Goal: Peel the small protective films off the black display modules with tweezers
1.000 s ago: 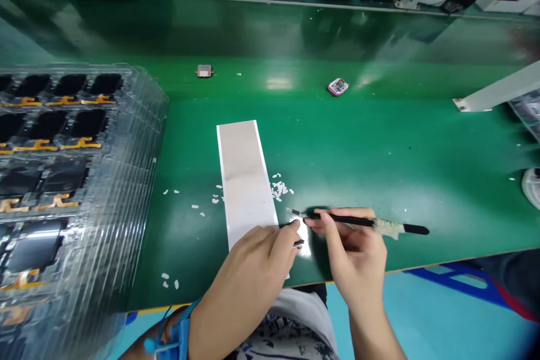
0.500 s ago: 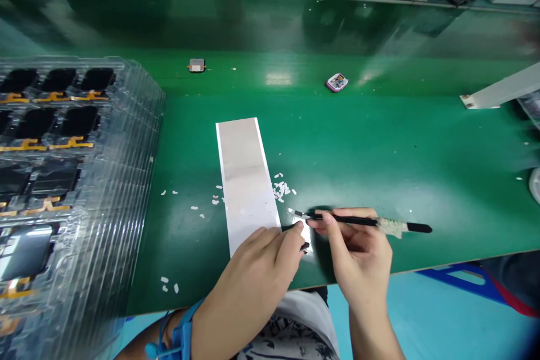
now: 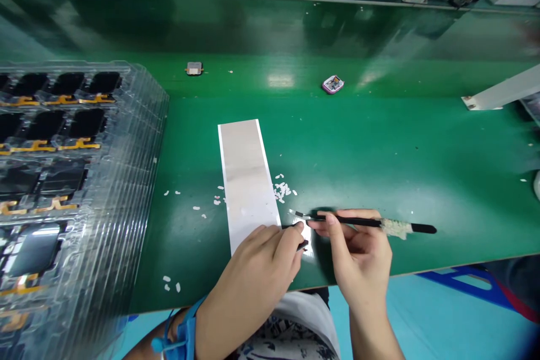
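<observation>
Left hand low at centre of the frame, curled nearly closed, fingertips pinching a small black piece, too small to identify. Right hand just beside it, also nearly closed, fingertips gripping a slim black-handled pick like a pen. Pick lying almost level, metal tip pointing left just past the left fingertips, pale tape wrap on the handle's far end. Shiny white scrap right under both hands; contact with the metal tip impossible to tell. Both forearms rising from the bottom edge, left one with a blue wrist strap.

Beside the hands, a white paper strip lying lengthwise on the green mat, white flecks scattered on both sides. At left of the frame, a stacked clear plastic tray holding black panels with orange ribbon cables. Toward the top, a small grey part and a pink-edged part; at right, a white bar.
</observation>
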The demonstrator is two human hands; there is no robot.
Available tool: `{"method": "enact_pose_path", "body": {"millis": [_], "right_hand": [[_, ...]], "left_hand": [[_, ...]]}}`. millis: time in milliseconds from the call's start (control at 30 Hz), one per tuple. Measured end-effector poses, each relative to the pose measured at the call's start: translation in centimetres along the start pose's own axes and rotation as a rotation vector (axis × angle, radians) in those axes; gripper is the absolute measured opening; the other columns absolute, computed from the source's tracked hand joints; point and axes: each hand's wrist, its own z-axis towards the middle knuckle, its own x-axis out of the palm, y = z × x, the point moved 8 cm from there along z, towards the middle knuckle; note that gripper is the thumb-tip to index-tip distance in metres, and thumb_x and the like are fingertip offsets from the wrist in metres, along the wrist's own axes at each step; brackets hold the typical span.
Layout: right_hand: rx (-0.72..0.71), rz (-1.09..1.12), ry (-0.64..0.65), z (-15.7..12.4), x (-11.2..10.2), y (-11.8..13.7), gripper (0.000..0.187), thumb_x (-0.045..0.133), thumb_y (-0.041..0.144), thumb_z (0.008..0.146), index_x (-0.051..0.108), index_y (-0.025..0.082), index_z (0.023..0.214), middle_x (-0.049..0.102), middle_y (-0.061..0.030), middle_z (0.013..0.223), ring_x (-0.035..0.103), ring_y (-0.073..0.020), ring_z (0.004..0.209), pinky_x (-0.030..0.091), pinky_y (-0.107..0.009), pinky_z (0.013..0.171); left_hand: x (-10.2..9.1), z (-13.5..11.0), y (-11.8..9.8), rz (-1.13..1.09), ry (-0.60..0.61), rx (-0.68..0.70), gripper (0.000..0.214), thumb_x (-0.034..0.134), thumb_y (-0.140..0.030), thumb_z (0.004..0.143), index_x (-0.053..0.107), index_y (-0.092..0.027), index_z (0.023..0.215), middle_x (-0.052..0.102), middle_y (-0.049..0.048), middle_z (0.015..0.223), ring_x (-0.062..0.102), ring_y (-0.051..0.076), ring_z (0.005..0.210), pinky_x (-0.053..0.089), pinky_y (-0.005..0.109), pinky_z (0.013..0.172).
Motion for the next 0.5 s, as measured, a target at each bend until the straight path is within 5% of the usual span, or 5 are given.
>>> {"method": "enact_pose_path", "body": {"millis": [500], "right_hand": [[0.045, -0.033, 0.007, -0.16, 0.12, -0.29, 0.007, 0.069, 0.024, 0.085, 0.068, 0.018, 0.083, 0.065, -0.0026, 0.09, 0.076, -0.0169, 0.064, 0.065, -0.024, 0.063]], "left_hand": [[0.09, 0.01, 0.18, -0.013, -0.008, -0.008, 0.019, 0.046, -0.007, 0.094, 0.048, -0.018, 0.109, 0.069, 0.0074, 0.087, 0.068, 0.026, 0.075, 0.061, 0.044, 0.063]]}}
